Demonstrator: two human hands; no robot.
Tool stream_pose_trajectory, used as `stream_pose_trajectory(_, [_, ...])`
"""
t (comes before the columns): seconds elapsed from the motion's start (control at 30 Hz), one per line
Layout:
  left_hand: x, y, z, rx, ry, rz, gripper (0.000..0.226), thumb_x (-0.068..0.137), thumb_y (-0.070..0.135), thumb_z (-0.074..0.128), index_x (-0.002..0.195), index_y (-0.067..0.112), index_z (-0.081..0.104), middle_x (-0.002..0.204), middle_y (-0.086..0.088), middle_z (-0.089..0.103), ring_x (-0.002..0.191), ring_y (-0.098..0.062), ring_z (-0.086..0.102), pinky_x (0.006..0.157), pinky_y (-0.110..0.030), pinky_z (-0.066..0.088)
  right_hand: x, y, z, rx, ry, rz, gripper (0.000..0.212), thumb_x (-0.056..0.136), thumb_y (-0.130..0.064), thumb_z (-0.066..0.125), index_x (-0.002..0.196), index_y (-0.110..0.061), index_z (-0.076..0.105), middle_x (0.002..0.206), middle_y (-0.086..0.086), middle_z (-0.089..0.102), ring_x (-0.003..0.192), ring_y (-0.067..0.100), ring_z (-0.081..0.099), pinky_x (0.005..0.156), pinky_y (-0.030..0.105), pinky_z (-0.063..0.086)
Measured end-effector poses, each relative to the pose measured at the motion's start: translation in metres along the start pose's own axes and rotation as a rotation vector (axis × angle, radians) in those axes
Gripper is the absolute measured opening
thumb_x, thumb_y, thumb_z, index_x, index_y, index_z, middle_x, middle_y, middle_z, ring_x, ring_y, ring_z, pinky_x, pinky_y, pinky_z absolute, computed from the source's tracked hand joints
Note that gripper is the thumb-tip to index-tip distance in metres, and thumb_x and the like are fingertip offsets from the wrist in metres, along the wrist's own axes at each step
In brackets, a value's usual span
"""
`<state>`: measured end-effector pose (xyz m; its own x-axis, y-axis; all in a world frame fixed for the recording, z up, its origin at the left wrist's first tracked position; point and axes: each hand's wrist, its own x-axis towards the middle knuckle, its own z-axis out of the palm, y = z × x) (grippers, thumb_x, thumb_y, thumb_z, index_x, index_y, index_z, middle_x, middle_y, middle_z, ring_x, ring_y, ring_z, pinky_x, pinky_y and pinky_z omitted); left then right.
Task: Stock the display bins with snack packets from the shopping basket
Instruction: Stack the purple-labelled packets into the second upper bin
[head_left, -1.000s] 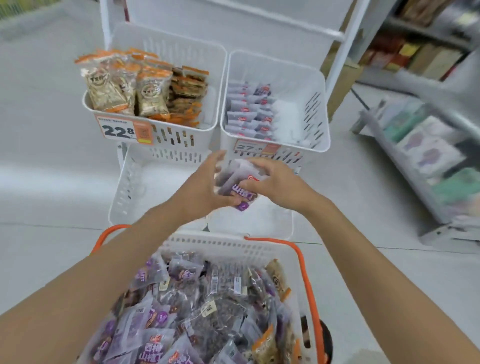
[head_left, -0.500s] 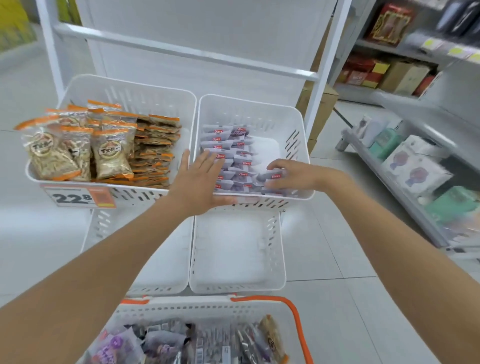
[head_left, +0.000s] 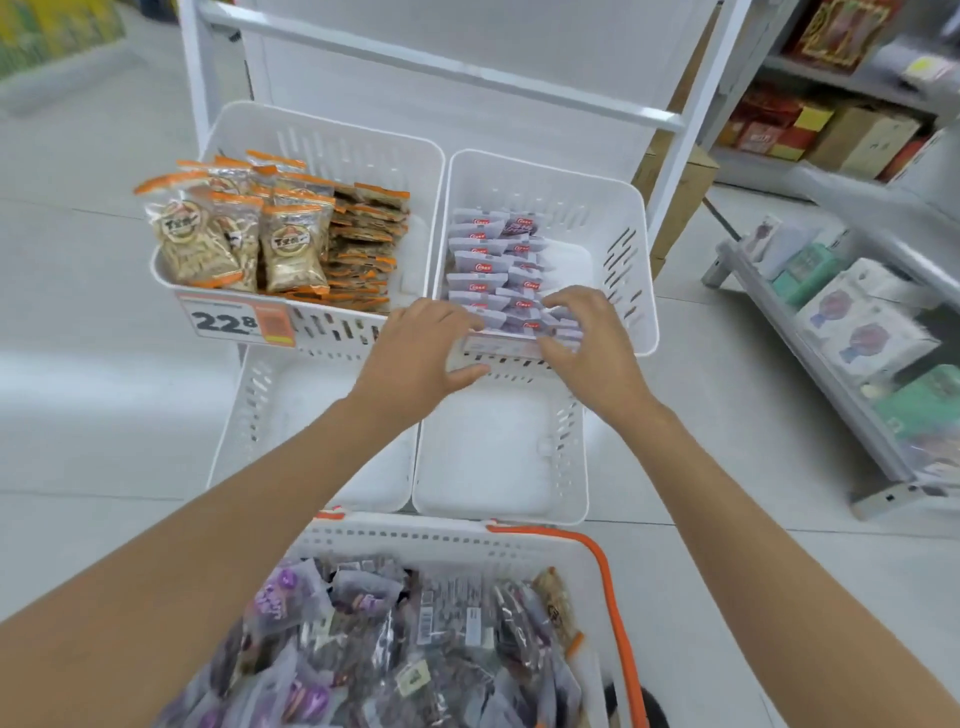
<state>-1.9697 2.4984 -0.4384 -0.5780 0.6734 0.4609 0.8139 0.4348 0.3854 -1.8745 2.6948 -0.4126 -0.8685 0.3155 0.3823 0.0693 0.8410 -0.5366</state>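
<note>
Both hands at the front edge of the upper right-hand bin, seen from beside the rack. The right hand has its grip curled over the nearest purple packets, fingers spread on top and thumb at the near side. The left hand reaches over the same front rim with its thumb below. Its fingertips are hidden, so whether that grip holds a packet or only steadies the row cannot be told. The packets stand on edge in overlapping rows along the bin's left part, and the remaining stock lies heaped in the shopping basket below. Likely faults from here: the newest packets sit right at the rim, so releasing them unsupported could tip them forward into the lower bin. Pushing the row back too firmly could buckle it or topple it sideways into the bare right part of the bin. Slick film packets probably slide on one another. The neighbouring bin of orange packets lies close to the left wrist and could be brushed.
</note>
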Motion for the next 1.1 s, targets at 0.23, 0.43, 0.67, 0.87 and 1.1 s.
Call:
stream_pose_trajectory(0.23, [-0.171, -0.051, -0.025, -0.079, -0.212, -0.429, 0.05, 0.08, 0.043, 0.076, 0.123, 0.023, 0.061, 0.125, 0.002, 0.061, 0.113, -0.02, 0.056, 0.097, -0.037, 0.045, -0.135, -0.054, 0.096, 0.076, -0.636, 0.007, 0.04, 0.094, -0.023, 0.061, 0.133, -0.024, 0.052, 0.134, -0.004, 0.048, 0.113, 0.008, 0.047, 0.099, 0.023, 0.038])
stream_pose_trajectory(0.43, [-0.285, -0.083, -0.049, -0.095, -0.259, -0.726, 0.054, 0.078, 0.051, 0.073, 0.124, 0.025, 0.059, 0.117, 0.005, 0.058, 0.1, -0.01, 0.053, 0.089, -0.03, 0.044, -0.218, -0.085, 0.185, 0.188, -0.972, 0.177, 0.05, 0.093, -0.027, 0.065, 0.139, -0.018, 0.05, 0.137, 0.003, 0.053, 0.124, 0.018, 0.051, 0.107, 0.034, 0.041])
stream_pose_trajectory(0.67, [-0.329, -0.086, -0.057, -0.146, -0.304, -0.753, 0.052, 0.083, 0.041, 0.075, 0.128, 0.024, 0.056, 0.126, -0.001, 0.056, 0.102, -0.012, 0.053, 0.091, -0.029, 0.045, -0.257, -0.119, 0.248, 0.0, -1.181, -0.276, 0.04, 0.092, -0.03, 0.065, 0.131, -0.018, 0.062, 0.134, 0.004, 0.059, 0.119, 0.025, 0.055, 0.104, 0.046, 0.042])
stream_pose_trajectory(0.87, [-0.323, -0.059, -0.052, -0.48, -0.326, -0.765, 0.062, 0.077, 0.041, 0.08, 0.131, 0.024, 0.055, 0.122, 0.016, 0.057, 0.11, -0.003, 0.055, 0.096, -0.027, 0.043, -0.213, -0.129, 0.199, 0.496, -0.682, 0.149, 0.022, 0.101, -0.021, 0.051, 0.112, -0.01, 0.067, 0.091, 0.003, 0.071, 0.071, 0.004, 0.066, 0.071, 0.018, 0.051])
stream_pose_trajectory(1.1, [-0.329, -0.058, -0.034, -0.507, -0.316, -0.774, 0.009, 0.089, 0.024, 0.071, 0.086, 0.016, 0.073, 0.075, 0.002, 0.072, 0.071, -0.015, 0.065, 0.07, -0.034, 0.05, -0.257, -0.113, 0.205, 0.108, -1.042, 0.191, 0.041, 0.096, -0.038, 0.059, 0.126, -0.011, 0.052, 0.116, -0.001, 0.06, 0.098, 0.014, 0.056, 0.081, 0.026, 0.045])
